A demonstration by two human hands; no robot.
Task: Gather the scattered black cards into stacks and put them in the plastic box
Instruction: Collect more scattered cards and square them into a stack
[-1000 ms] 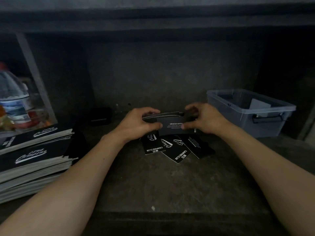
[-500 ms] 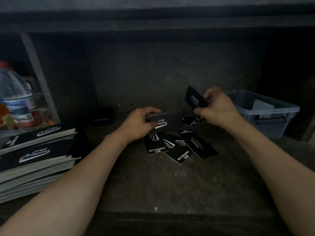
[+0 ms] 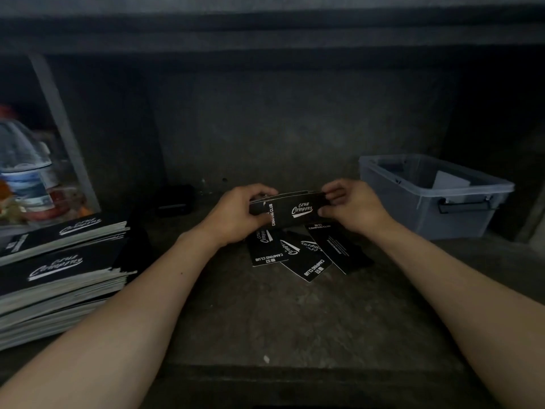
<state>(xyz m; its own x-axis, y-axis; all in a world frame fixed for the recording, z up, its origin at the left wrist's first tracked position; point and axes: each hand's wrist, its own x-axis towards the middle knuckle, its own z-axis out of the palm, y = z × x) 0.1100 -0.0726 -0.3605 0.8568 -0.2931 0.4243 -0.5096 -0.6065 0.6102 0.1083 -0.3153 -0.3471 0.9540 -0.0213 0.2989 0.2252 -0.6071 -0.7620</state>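
A dim, first-person view down onto a dark stone-like shelf, with two bare forearms reaching in from the bottom corners to meet at the centre of the frame. There the left hand and right hand hold a small stack of black cards between them, raised just above the shelf, long edge level, white "Camping Club" lettering facing the camera. The grip at both ends looks meant to square the cards into a neat bundle. The left hand wraps the stack's left end, its thumb curled over the top edge and its fingers tucked beneath. The right hand pinches the right end, its fingers bent over the top and its thumb below. Neither hand is relaxed; both clasp the stack. Directly below the hands, a few loose cards lie fanned and overlapping on the shelf, not yet gathered. The plastic box, clear and lidless, sits at centre right, near the right hand, with a pale sheet inside. At lower left, taller piles of black booklets rest; above them, a blurred water bottle.
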